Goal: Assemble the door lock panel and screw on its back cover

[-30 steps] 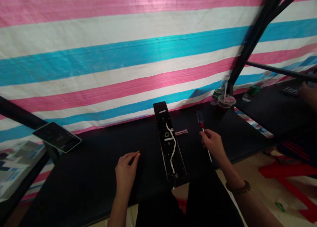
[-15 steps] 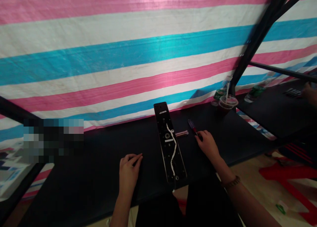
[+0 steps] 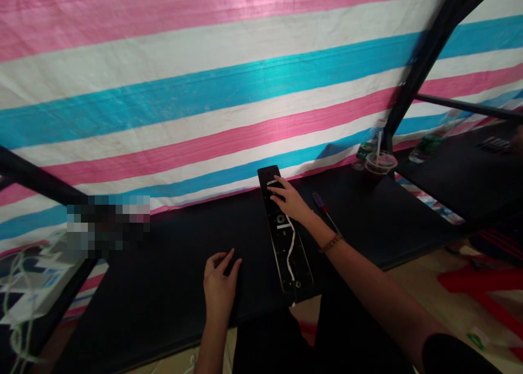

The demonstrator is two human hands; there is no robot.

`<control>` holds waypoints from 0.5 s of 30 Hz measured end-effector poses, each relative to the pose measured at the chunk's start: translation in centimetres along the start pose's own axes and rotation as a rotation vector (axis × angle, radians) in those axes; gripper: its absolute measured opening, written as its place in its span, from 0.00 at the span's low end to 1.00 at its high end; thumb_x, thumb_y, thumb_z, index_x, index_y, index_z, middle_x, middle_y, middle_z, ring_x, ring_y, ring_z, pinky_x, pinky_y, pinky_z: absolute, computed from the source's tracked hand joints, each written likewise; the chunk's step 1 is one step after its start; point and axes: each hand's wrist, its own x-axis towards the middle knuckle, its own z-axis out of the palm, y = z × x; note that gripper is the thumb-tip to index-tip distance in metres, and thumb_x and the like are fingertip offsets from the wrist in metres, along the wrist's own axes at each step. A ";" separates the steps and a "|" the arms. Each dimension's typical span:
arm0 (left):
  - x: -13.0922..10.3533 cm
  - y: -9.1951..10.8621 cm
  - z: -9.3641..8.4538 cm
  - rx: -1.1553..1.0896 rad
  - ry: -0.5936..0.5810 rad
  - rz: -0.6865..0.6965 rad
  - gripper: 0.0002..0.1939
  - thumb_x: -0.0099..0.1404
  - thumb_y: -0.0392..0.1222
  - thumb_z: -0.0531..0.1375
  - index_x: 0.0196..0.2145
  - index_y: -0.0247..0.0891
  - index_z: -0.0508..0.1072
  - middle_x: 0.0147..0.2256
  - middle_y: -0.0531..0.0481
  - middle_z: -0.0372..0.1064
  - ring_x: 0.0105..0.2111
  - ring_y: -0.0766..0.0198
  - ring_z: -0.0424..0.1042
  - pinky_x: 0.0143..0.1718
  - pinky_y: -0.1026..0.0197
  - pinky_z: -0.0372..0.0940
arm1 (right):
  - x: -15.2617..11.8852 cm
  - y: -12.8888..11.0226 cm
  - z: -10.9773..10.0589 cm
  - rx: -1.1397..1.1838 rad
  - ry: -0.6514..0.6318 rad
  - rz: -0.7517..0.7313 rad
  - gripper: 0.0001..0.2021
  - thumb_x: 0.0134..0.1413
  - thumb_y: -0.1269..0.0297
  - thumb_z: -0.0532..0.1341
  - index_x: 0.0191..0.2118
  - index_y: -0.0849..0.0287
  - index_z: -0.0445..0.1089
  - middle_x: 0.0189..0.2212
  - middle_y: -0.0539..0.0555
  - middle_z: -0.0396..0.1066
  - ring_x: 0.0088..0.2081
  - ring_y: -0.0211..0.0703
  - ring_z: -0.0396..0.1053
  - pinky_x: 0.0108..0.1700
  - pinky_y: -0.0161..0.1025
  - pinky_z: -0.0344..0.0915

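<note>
Black, long and rectangular, the panel with a white cable (image 3: 285,232) lies on the black table (image 3: 163,276), the right hand (image 3: 289,200) spread over its far end, the left hand (image 3: 221,281) empty, loosely curled beside it

panel (image 3: 281,250): metallic-looking edge | tabletop (image 3: 163,276): matt | striped sheet (image 3: 204,104): glossy, creased plastic | cup (image 3: 381,164): plastic

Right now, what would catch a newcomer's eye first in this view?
Most likely the backdrop, striped pink, white and blue behind the black table. Next, the long black panel on the table, with a white cable along it and the right hand over its far end.
</note>
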 end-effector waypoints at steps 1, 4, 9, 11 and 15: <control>-0.3 0.0 -0.1 -0.002 0.008 -0.011 0.31 0.66 0.66 0.55 0.44 0.37 0.83 0.44 0.40 0.70 0.42 0.51 0.74 0.48 0.46 0.71 | 0.2 0.4 0.2 0.009 -0.002 -0.013 0.11 0.57 0.70 0.65 0.44 0.56 0.81 0.64 0.61 0.65 0.67 0.56 0.60 0.70 0.56 0.54; -0.8 0.1 -0.4 -0.023 0.001 -0.036 0.28 0.66 0.65 0.56 0.40 0.38 0.84 0.43 0.41 0.71 0.41 0.52 0.74 0.48 0.47 0.71 | 0.3 0.5 -0.1 0.046 0.026 -0.063 0.07 0.57 0.71 0.65 0.35 0.55 0.81 0.58 0.59 0.73 0.67 0.55 0.61 0.71 0.58 0.51; -0.4 0.6 -0.6 -0.037 -0.061 -0.050 0.24 0.65 0.61 0.57 0.38 0.39 0.83 0.41 0.43 0.72 0.41 0.52 0.75 0.48 0.47 0.71 | -0.1 -3.8 -2.4 0.206 0.098 -0.135 0.06 0.57 0.69 0.65 0.33 0.52 0.80 0.57 0.52 0.74 0.71 0.53 0.53 0.72 0.56 0.49; -0.4 0.8 -0.6 -0.027 -0.079 -0.044 0.23 0.66 0.59 0.57 0.39 0.39 0.83 0.41 0.43 0.72 0.42 0.51 0.75 0.49 0.47 0.71 | -0.9 -6.4 -3.9 0.276 0.135 -0.158 0.05 0.58 0.67 0.65 0.34 0.51 0.80 0.59 0.51 0.73 0.72 0.53 0.50 0.72 0.56 0.51; -0.3 1.1 -0.6 -0.017 -0.093 -0.050 0.22 0.66 0.58 0.57 0.39 0.39 0.82 0.42 0.42 0.72 0.43 0.50 0.74 0.50 0.45 0.70 | -4.2 -11.3 -7.3 0.358 0.282 -0.104 0.03 0.51 0.65 0.71 0.32 0.48 0.80 0.55 0.50 0.76 0.73 0.59 0.47 0.71 0.61 0.51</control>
